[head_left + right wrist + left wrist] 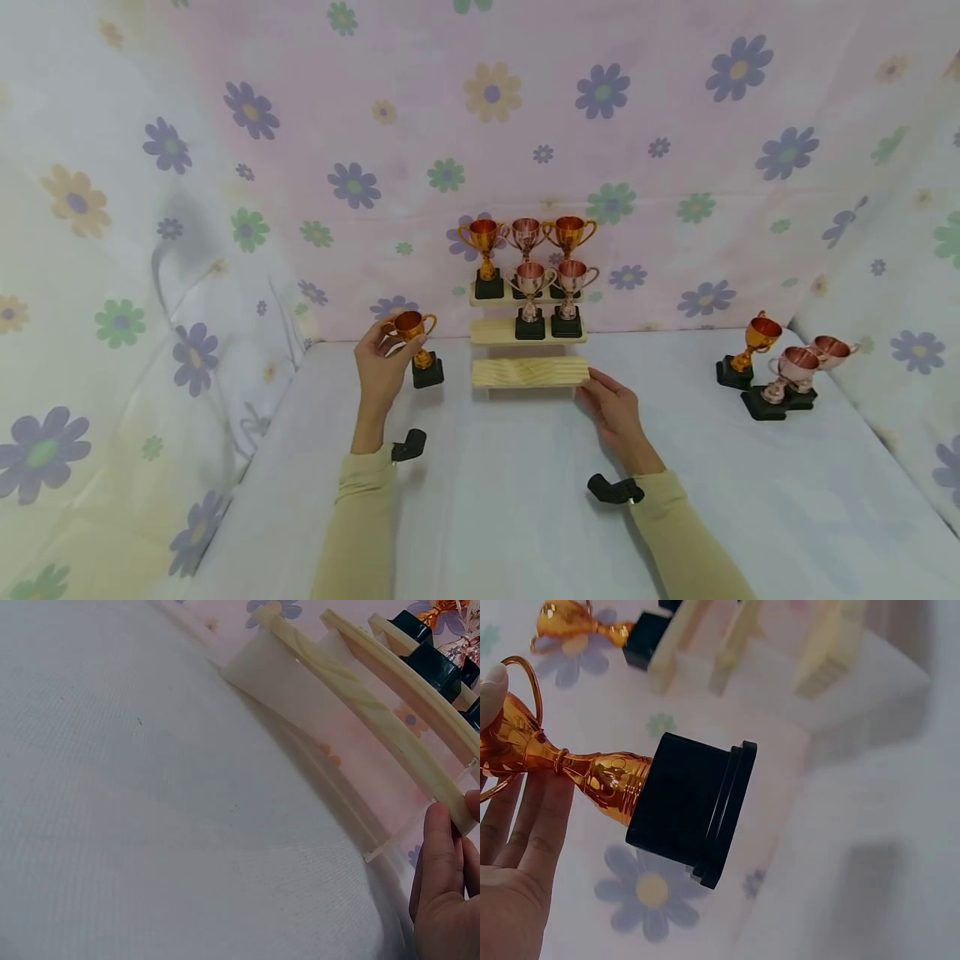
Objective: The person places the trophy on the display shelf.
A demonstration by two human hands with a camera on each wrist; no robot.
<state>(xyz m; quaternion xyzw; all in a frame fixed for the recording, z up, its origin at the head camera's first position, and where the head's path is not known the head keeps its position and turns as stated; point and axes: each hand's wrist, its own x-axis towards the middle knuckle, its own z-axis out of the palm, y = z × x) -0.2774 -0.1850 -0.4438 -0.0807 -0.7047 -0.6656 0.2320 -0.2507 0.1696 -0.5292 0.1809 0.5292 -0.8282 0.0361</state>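
My left hand (381,367) holds a small gold trophy cup (422,358) by its bowl, left of a three-step wooden display stand (529,372). In the left wrist view the trophy's black base (686,806) appears raised off the table, and the fingers (544,825) lie behind the bowl. My right hand (613,412) pinches the right end of the stand's lowest step (375,724), thumb above and fingers below. Two rose-gold trophies (529,287) stand at the middle and right of the middle step. On the top step are a gold trophy (487,250), a rose-gold one and another gold one.
At the table's right lie close together a gold trophy (753,346) and two rose-gold trophies (787,375). White cloth (510,500) covers the table. Flowered fabric (420,108) hangs behind and at both sides. The stand has clear side supports (405,825).
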